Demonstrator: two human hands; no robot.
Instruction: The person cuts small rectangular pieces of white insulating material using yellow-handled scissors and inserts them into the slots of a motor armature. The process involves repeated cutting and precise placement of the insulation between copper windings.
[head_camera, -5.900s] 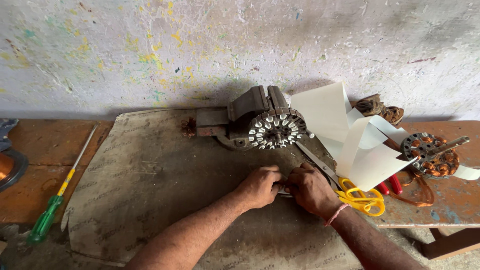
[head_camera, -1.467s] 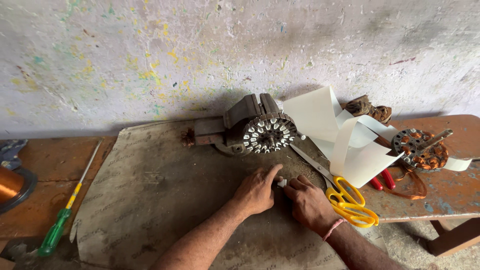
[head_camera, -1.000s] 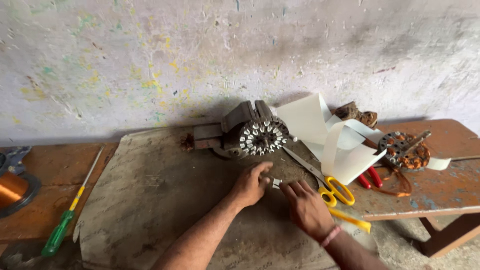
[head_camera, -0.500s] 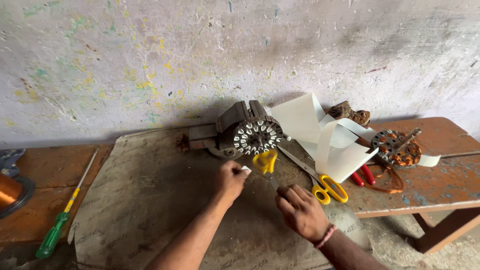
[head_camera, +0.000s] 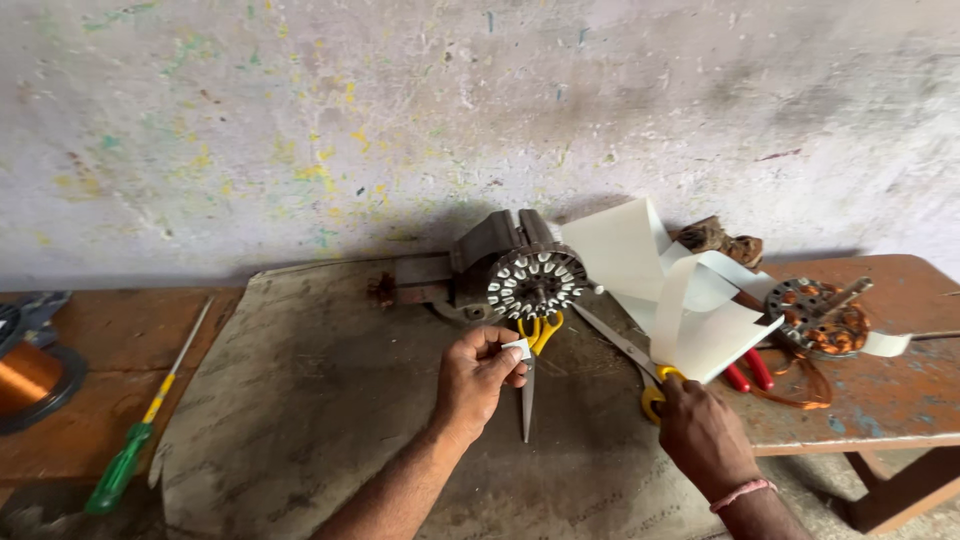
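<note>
Just below the slotted metal motor core, the left hand pinches a small white paper piece while the right hand closes on yellow-handled scissors, so a loose pinch could drop the slip.

Our hands no longer work pressed together at the worktop's middle. Our left hand now lifts a small white paper piece in its fingers toward the slotted metal core. Our right hand has dropped to the large yellow-handled scissors near the front edge.
</note>
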